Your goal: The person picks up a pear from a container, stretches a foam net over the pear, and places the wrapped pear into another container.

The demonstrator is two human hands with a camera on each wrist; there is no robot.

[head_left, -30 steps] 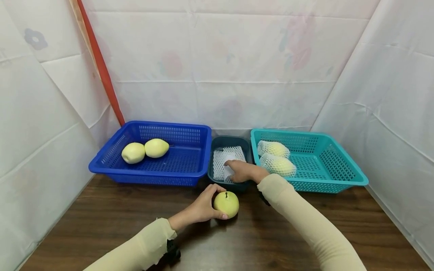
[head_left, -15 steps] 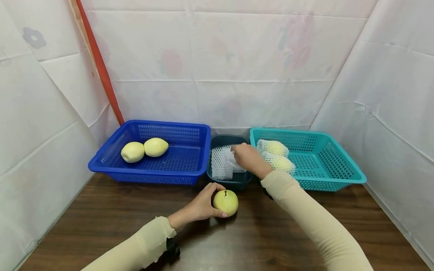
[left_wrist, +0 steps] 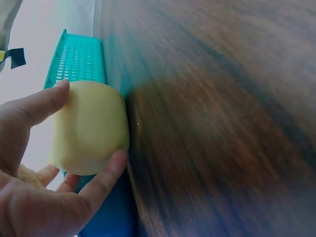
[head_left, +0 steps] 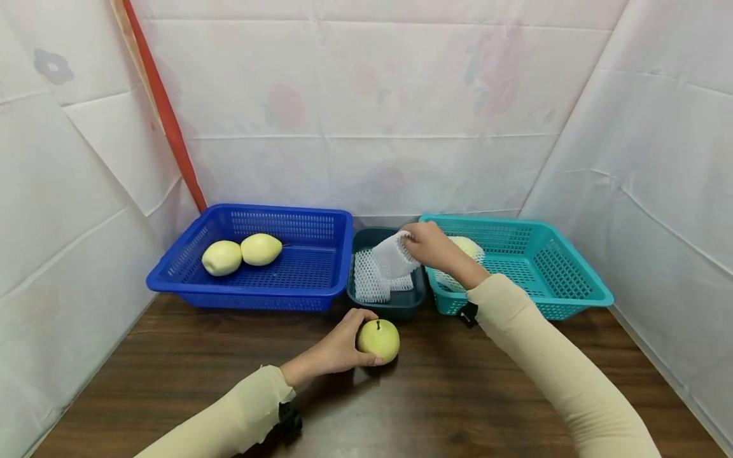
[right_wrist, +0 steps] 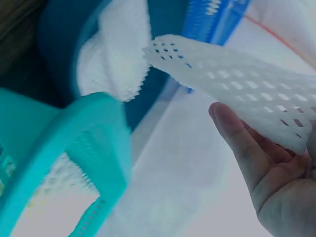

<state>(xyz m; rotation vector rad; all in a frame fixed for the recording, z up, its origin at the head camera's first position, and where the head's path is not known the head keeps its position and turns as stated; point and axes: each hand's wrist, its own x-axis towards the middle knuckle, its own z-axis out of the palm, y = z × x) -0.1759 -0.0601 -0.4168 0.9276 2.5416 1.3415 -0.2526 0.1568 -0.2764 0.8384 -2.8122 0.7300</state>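
While the left hand [head_left: 338, 346] curls round a pear [head_left: 379, 341], stem up on the surface [head_left: 429, 407], the right hand [head_left: 432, 247] pinches a foam net [head_left: 394, 256] over the dark bin [head_left: 395, 312]. Wood stretches wide on the near side of that pear; beyond it, the bin sits tight between the blue basket [head_left: 252, 302] and the teal basket [head_left: 555, 302]. Netted fruit [head_left: 468, 245] in the teal one is partly hidden by the right hand, itself cut off in its wrist view. Two bare pears [head_left: 222, 257] lie in the blue; more nets [head_left: 369, 283] in the bin.
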